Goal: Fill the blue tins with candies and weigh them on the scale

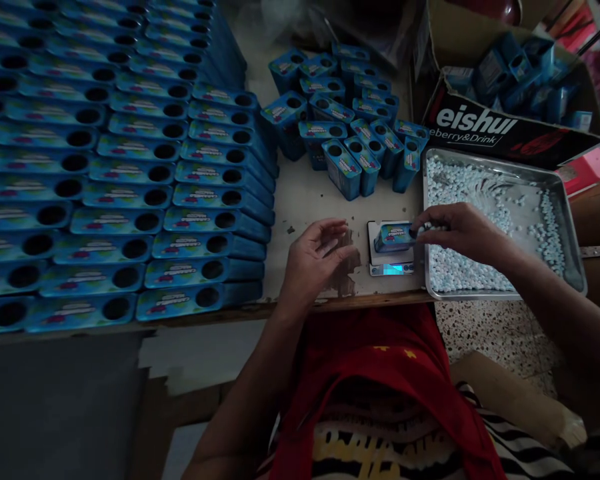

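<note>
A small blue plastic box [393, 239] with a printed top stands on a little digital scale [375, 261], whose lit display faces me. My right hand [453, 225] reaches in from the right, its curled fingertips pinched beside the dark round hole at the box's right end. What those fingertips hold is hidden. Below that hand lies a metal tray [427, 220] of small pale candies [460, 267]. My left hand [316, 257] hovers left of the scale, fingers apart and nothing in it.
Long rows of blue boxes [203, 243] fill the table's left side. A loose cluster of similar boxes [343, 163] stands behind the scale. At the back right, a black printed carton [480, 133] holds more of them. The table's wooden front edge [340, 303] runs close to me.
</note>
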Motion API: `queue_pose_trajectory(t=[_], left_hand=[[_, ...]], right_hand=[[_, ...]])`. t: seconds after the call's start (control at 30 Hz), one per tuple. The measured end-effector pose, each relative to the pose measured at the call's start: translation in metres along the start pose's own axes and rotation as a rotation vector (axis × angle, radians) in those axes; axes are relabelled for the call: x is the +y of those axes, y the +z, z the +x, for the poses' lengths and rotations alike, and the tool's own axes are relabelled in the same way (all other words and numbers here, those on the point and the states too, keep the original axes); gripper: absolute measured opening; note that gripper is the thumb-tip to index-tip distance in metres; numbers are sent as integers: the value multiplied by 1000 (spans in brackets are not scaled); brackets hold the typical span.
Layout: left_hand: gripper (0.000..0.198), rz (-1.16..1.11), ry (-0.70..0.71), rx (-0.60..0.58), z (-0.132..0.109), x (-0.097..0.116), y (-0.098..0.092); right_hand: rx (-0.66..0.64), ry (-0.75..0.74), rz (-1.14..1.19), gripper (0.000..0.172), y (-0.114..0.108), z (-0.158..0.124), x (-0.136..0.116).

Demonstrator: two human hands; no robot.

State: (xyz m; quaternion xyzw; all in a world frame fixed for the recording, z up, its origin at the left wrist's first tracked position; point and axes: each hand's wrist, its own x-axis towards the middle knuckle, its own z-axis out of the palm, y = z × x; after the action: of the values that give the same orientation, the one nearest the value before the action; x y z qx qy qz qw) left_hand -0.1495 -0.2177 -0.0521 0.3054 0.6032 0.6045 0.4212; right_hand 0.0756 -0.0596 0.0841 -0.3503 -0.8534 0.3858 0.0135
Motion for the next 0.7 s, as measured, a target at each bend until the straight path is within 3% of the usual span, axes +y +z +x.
queue_pose_trajectory(t=[0.33, 0.5, 0.6, 0.7], left_hand=[[54, 15, -14, 5, 1, -3, 2], [55, 8, -12, 3, 1, -1, 1], [55, 16, -18, 1, -3, 2, -3], [52, 48, -11, 17, -8, 10, -6]], right_hand=[[104, 37, 10, 44, 4, 2, 3], [124, 100, 173, 35, -8, 7, 6], [256, 222, 488, 30, -25, 1, 31], [360, 332, 687, 27, -38, -12, 75]])
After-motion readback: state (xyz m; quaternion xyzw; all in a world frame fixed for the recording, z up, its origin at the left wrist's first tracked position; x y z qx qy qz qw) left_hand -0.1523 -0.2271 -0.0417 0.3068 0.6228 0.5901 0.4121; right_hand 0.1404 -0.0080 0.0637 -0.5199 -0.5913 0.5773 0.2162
